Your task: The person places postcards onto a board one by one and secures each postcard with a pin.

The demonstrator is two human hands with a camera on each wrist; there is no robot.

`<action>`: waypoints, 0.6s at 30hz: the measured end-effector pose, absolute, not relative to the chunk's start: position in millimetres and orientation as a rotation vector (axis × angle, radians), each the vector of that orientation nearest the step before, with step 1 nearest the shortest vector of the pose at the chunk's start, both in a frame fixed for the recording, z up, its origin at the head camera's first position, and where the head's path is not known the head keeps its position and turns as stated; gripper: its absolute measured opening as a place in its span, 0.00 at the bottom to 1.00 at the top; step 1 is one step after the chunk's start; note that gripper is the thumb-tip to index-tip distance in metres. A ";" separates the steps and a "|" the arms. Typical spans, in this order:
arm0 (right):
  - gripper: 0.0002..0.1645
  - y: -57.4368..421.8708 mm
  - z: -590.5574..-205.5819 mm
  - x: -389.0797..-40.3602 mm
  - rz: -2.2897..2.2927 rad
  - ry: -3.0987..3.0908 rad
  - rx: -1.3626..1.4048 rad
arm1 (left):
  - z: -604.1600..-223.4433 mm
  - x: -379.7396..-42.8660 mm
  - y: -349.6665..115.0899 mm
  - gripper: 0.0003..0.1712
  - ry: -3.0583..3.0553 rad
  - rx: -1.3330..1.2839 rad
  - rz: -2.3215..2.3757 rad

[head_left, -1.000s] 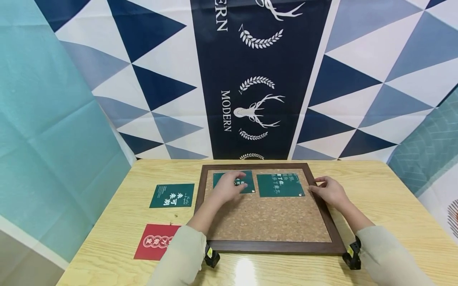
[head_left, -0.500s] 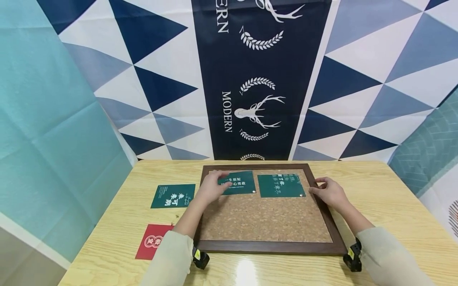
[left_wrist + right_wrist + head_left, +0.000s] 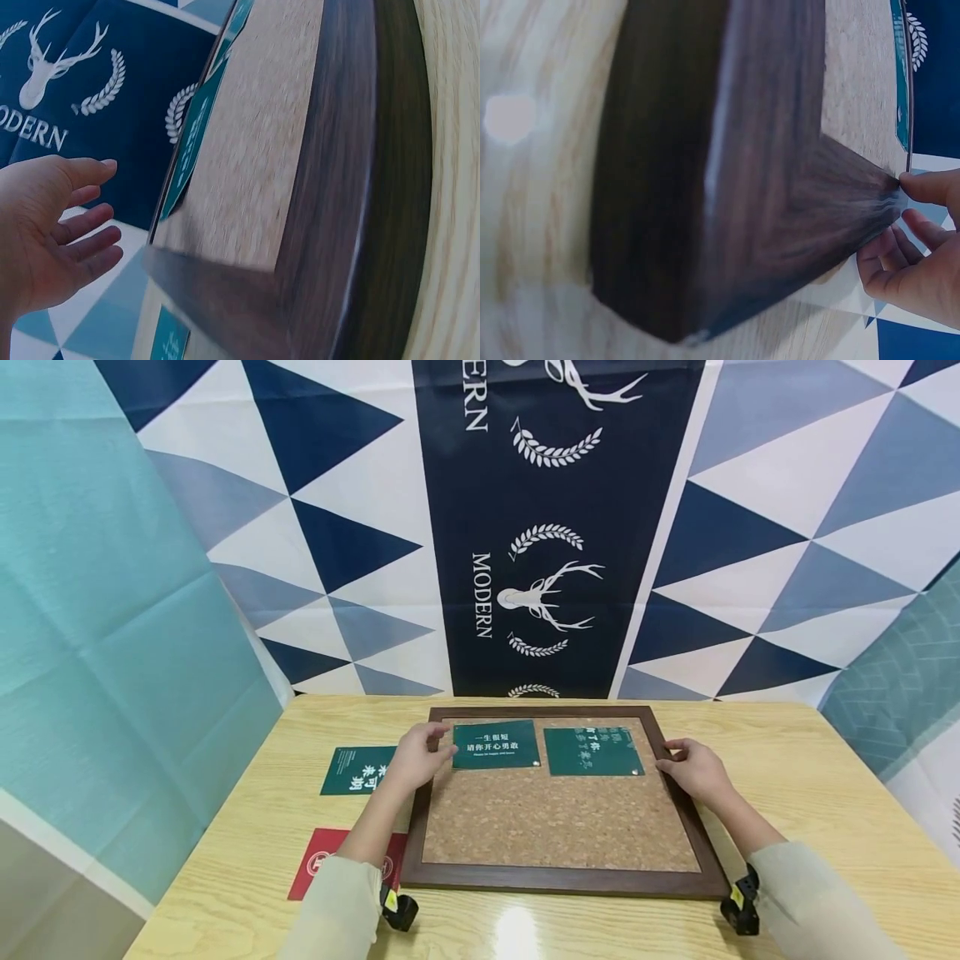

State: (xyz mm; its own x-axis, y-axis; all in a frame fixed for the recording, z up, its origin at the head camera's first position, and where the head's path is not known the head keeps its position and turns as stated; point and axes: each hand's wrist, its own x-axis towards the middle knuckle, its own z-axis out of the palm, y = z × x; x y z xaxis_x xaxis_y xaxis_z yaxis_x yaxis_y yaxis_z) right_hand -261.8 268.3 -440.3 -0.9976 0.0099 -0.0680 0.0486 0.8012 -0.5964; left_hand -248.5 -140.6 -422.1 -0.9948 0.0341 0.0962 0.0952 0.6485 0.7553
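A cork board (image 3: 555, 822) with a dark brown wooden frame lies flat on the table. Two green cards with white lettering, the left card (image 3: 495, 756) and the right card (image 3: 566, 760), are on its upper part, each with a small pin at its lower right corner. My left hand (image 3: 416, 762) is at the frame's upper left, fingers relaxed and apart; the left wrist view shows that hand (image 3: 56, 232) holding nothing. My right hand (image 3: 699, 770) holds the frame's right side. In the right wrist view, its thumb (image 3: 926, 186) lies on top, with curled fingers at the outer edge.
Left of the board, a green card (image 3: 348, 772) with white writing lies on the table (image 3: 247, 827). Nearer the front is a red card (image 3: 318, 847), partly covered by the left forearm. A patterned cloth (image 3: 345, 527) hangs behind the table.
My left hand has moved left off the left green card on the board, uncovering its lettering. The right hand remains at the frame's right side.
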 end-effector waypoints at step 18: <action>0.30 269.0 -440.7 -262.3 -0.979 2.911 0.063 | -423.7 -237.0 -195.7 0.26 -2.772 0.110 -1.208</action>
